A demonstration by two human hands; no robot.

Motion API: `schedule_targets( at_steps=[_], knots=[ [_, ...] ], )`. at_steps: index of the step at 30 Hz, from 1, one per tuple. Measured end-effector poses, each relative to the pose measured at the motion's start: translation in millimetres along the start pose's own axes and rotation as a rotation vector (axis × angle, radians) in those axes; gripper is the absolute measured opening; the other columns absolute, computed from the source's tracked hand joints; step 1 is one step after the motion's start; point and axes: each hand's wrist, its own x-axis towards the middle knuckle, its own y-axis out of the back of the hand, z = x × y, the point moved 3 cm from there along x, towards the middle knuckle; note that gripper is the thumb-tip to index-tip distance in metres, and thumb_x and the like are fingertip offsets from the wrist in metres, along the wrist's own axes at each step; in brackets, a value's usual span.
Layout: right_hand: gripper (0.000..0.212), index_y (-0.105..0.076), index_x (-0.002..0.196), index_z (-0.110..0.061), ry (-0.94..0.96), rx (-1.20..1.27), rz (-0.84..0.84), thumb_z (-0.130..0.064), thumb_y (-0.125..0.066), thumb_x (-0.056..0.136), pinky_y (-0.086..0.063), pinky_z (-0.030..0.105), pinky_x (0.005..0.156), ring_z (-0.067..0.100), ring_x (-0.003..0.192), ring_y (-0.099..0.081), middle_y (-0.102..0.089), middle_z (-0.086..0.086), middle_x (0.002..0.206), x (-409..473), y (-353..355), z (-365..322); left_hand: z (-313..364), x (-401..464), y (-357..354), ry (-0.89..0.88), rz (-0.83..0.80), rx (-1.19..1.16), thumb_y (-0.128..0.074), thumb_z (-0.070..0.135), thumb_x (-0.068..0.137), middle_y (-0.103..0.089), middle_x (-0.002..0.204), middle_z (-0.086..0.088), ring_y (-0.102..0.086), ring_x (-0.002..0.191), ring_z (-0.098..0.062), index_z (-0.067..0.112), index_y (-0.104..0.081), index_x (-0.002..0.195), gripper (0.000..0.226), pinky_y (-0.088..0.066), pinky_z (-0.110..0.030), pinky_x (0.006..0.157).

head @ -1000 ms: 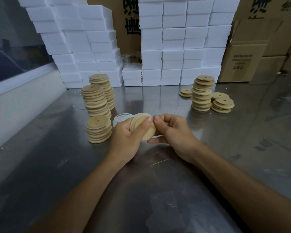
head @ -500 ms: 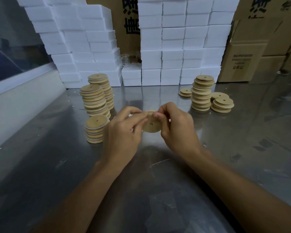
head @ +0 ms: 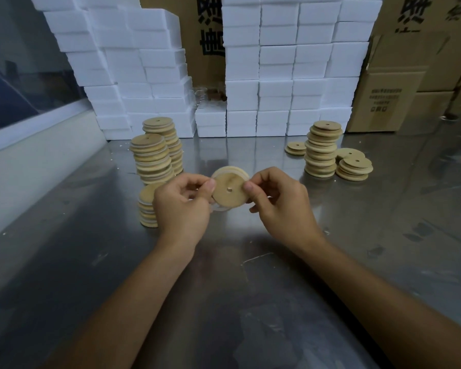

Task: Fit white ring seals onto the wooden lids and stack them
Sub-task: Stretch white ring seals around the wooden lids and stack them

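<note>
A wooden lid (head: 230,192) is held above the steel desk (head: 250,288) between both hands, tilted so that its flat face with the small centre hole is turned toward the camera. The left hand (head: 183,206) is raised with the wrist bent back and the fingers curled, and the lid's left edge is pinched between thumb and fingertips. The right hand (head: 277,203) is set in a mirrored pose, its fingers curled and the lid's right edge pinched at the thumb tip. A white ring seal (head: 218,207) is seen at the lid's lower left rim, just under the left thumb; whether it is seated on the lid cannot be told. Both forearms are stretched forward from the lower edge of the view and converge on the lid. Just left of the left hand, and partly hidden by it, a short stack of sealed lids (head: 147,209) is seen, with two taller stacks (head: 152,158) beyond it. Well beyond the right hand, stacks of bare lids (head: 321,150) are stood. Behind everything, white foam boxes (head: 277,62) and cardboard cartons (head: 389,97) are piled.
</note>
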Motion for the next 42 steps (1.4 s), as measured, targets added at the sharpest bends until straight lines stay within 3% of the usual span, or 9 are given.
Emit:
schedule_targets(
  at_steps=[6,11,15,19,26,29,33,38,42],
  knots=[
    [0.016,-0.058,0.085,-0.028,-0.037,0.121,0.01,-0.02,-0.071,0.09,-0.059,0.033,0.058,0.016,0.07,-0.071,-0.069,-0.007,0.074,-1.0,-4.5,-1.2,-5.3,-4.3,-5.2,0.298,-0.008,-0.305,-0.065,0.002,0.091,-0.068,0.055,0.002,-0.066,0.053,-0.008,0.006,-0.067,0.081,0.01,-0.054,-0.017,0.056],
    [0.022,-0.054,0.091,-0.025,-0.093,0.18,0.029,-0.013,-0.073,0.088,-0.06,0.048,0.064,0.026,0.075,-0.071,-0.071,0.007,0.085,-1.3,-3.3,-3.2,-6.8,-12.8,-15.8,0.442,-0.097,-0.441,-0.059,-0.002,0.093,-0.068,0.057,-0.002,-0.069,0.055,-0.015,0.001,-0.063,0.082,0.012,-0.054,-0.019,0.053],
    [0.015,-0.056,0.097,-0.017,-0.083,0.125,0.022,-0.011,-0.068,0.09,-0.058,0.049,0.07,0.018,0.077,-0.068,-0.069,-0.001,0.085,-0.7,-0.2,-5.6,-9.1,-14.3,-18.2,0.426,-0.174,-0.327,-0.06,-0.001,0.093,-0.064,0.061,-0.005,-0.066,0.055,-0.016,0.004,-0.061,0.078,0.016,-0.053,-0.025,0.05],
    [0.013,-0.057,0.104,-0.015,-0.046,0.067,-0.006,-0.01,-0.062,0.094,-0.057,0.047,0.07,0.014,0.077,-0.064,-0.065,-0.004,0.086,0.0,3.3,-6.2,-6.8,-9.5,-13.7,0.258,-0.176,-0.184,-0.065,0.004,0.091,-0.065,0.064,-0.004,-0.065,0.058,-0.015,0.008,-0.062,0.083,0.01,-0.054,-0.029,0.051],
    [0.016,-0.06,0.102,-0.017,0.047,-0.066,-0.016,-0.003,-0.058,0.094,-0.047,0.018,0.065,0.001,0.081,-0.057,-0.061,-0.02,0.087,2.2,6.2,-2.5,2.4,-9.5,-11.1,-0.137,-0.202,0.155,-0.066,0.007,0.09,-0.063,0.07,-0.009,-0.065,0.063,-0.031,0.021,-0.056,0.077,0.021,-0.057,-0.046,0.055],
    [0.011,-0.061,0.095,-0.022,0.009,-0.057,0.019,-0.01,-0.062,0.094,-0.051,0.02,0.065,0.0,0.081,-0.059,-0.063,-0.017,0.084,2.5,8.0,0.2,0.1,-8.5,-10.4,-0.095,-0.217,0.112,-0.061,0.003,0.093,-0.062,0.061,-0.008,-0.064,0.05,-0.017,0.016,-0.057,0.076,0.022,-0.055,-0.034,0.048],
    [0.007,-0.062,0.089,-0.024,-0.043,0.035,0.046,-0.021,-0.066,0.093,-0.057,0.039,0.063,0.012,0.073,-0.065,-0.066,-0.011,0.078,1.1,5.2,-0.2,-1.6,-7.0,-8.5,-0.022,-0.158,0.045,-0.06,0.002,0.094,-0.065,0.056,-0.002,-0.067,0.051,-0.017,0.012,-0.06,0.077,0.019,-0.055,-0.026,0.046],
    [0.015,-0.058,0.097,-0.027,-0.06,0.071,-0.028,-0.024,-0.071,0.09,-0.05,0.022,0.055,0.016,0.059,-0.068,-0.069,-0.003,0.08,-2.9,-0.8,0.6,-3.7,2.7,-0.5,0.077,-0.045,-0.079,-0.061,0.002,0.093,-0.064,0.053,0.0,-0.066,0.048,-0.02,0.008,-0.062,0.076,0.018,-0.052,-0.025,0.044],
    [0.006,-0.063,0.089,-0.023,-0.069,0.009,-0.043,-0.026,-0.067,0.093,-0.051,0.025,0.055,0.016,0.058,-0.067,-0.069,-0.003,0.077,-4.0,-1.1,4.6,-2.4,18.1,16.5,0.184,0.121,-0.187,-0.062,0.003,0.086,-0.058,0.055,0.0,-0.05,0.041,-0.013,0.014,-0.061,0.065,0.024,-0.037,-0.019,0.038]
  ],
)
